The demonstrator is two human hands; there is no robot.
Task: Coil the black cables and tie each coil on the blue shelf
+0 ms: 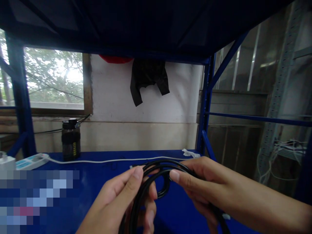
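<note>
A black cable [159, 167] is looped into a coil of several turns, held up above the blue shelf [97, 177]. My left hand [124, 196] is closed around the coil's left side, its thumb pressing on the strands. On the upper right of the coil, my right hand [204, 183] grips the cable between thumb and fingers. Behind the coil, a smaller black loop shows between my hands. The lower part of the coil runs out of the bottom of the picture.
A dark bottle [71, 139] stands at the shelf's back left, beside a white power strip [32, 161]. The strip's white cord [102, 161] crosses the shelf toward crumpled clear plastic [191, 153]. Blue posts [206, 97] flank the shelf, with another level overhead. Dark clothing [149, 76] hangs behind.
</note>
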